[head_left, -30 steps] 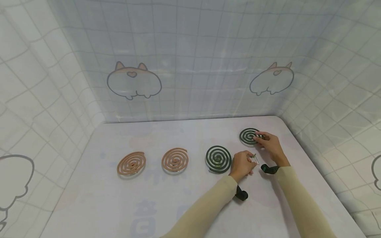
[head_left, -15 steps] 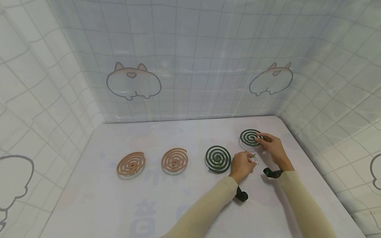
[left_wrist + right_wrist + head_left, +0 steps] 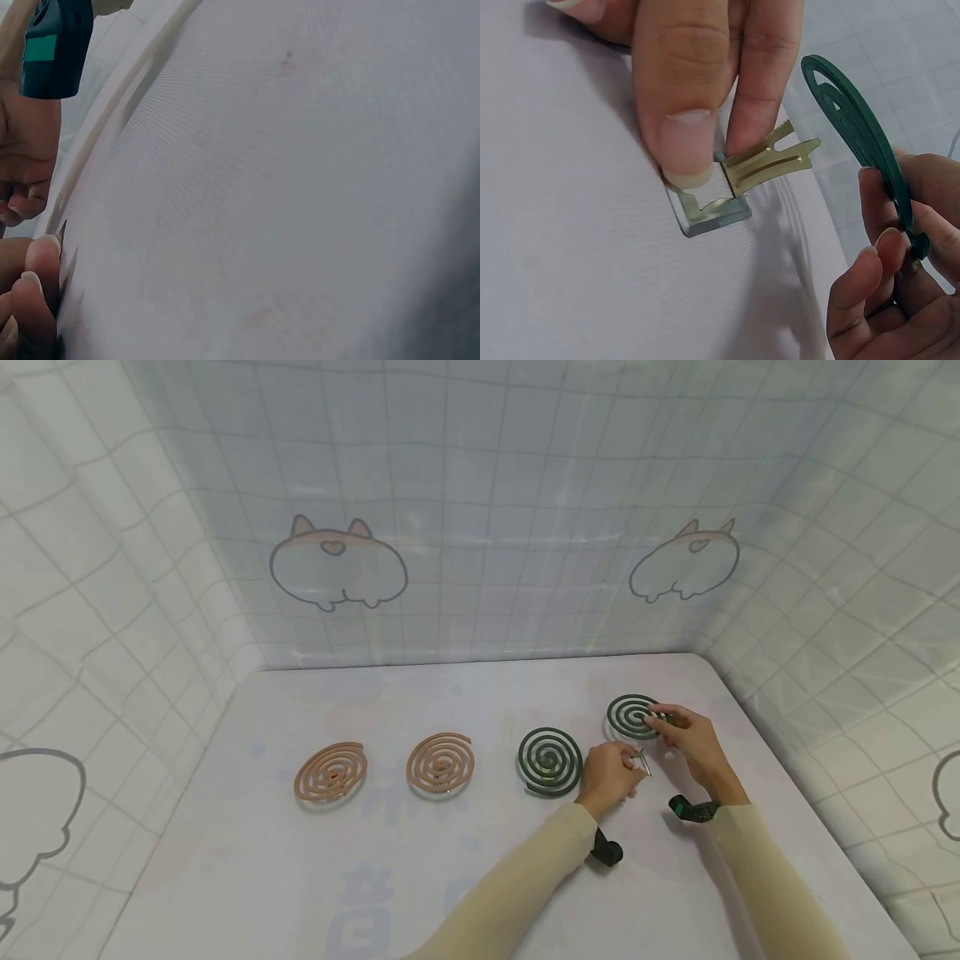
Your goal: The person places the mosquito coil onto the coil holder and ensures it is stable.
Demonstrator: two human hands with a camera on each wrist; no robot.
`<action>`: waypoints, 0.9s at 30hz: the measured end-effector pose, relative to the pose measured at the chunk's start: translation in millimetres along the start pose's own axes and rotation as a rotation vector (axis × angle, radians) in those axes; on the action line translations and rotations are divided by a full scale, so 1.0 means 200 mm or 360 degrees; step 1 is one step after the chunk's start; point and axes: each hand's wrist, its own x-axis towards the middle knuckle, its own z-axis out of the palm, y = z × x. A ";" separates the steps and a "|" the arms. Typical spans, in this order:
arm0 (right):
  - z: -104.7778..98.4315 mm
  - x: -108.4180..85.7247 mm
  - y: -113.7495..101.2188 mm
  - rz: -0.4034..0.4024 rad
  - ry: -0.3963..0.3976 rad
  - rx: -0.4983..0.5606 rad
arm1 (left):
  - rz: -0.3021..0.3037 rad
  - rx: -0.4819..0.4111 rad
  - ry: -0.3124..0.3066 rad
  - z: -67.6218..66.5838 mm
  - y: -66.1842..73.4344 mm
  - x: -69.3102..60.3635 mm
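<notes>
At the right of the table my left hand [image 3: 609,774] pinches a small metal coil stand [image 3: 761,169], a pale frame with a raised brass-coloured tab. The thumb lies over the frame, low at the tabletop. My right hand [image 3: 693,743] grips the right edge of a green mosquito coil [image 3: 874,127] between thumb and fingers. The coil hangs above the table, tilted, just beyond the stand and apart from it. In the left wrist view only the left fingertips [image 3: 43,262] show, with a sharp metal tip beside them; the right hand's coil is out of that view.
Another green mosquito coil [image 3: 549,761] sits left of my left hand. Farther left are two brown mosquito coils [image 3: 442,766], slightly raised, with metal showing beneath. Patterned curtains [image 3: 510,527] surround the white table [image 3: 262,877] at the back and sides. Each wrist wears a dark camera [image 3: 606,850].
My right hand has drawn the green coil slightly toward me and a little right, nearer the stand's height in view. The left hand with the stand has barely moved.
</notes>
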 end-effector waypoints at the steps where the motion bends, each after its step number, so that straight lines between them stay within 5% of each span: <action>1: 0.00 0.00 0.00 0.0006 -0.0007 0.0002 | -0.0004 -0.0004 -0.0002 0.00 0.00 0.00; 27: 0.00 -0.09 0.01 -0.0023 -0.0031 0.0015 | -0.0048 -0.0068 -0.0012 0.00 -0.01 0.00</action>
